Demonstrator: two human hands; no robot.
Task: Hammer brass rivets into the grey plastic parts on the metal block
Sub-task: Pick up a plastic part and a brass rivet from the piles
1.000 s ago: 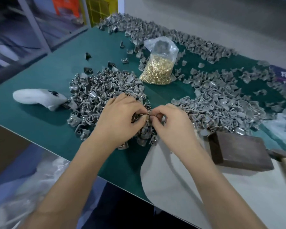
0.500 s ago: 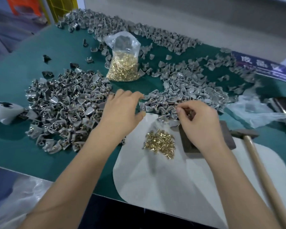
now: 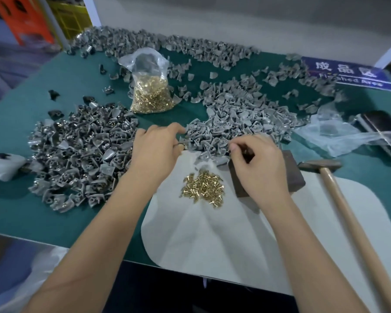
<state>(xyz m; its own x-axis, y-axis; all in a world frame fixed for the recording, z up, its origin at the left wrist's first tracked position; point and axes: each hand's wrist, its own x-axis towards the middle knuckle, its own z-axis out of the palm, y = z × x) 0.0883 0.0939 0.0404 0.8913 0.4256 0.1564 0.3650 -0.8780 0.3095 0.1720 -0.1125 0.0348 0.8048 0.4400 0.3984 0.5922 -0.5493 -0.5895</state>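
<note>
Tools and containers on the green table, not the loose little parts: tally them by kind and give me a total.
Hammer: 1
Metal block: 1
Clear bag of brass rivets: 1
Loose pile of brass rivets on the white sheet: 1
White sheet: 1
Blue sign: 1
Total: 6
The grey parts are too many to count.

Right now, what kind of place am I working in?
Probably a small factory assembly bench: heaps of identical grey plastic parts, a bag of brass rivets, and a blue sign reading "Finished Area".

Factory assembly bench: heaped grey plastic parts (image 3: 242,118), "Finished Area" sign (image 3: 348,74).
</note>
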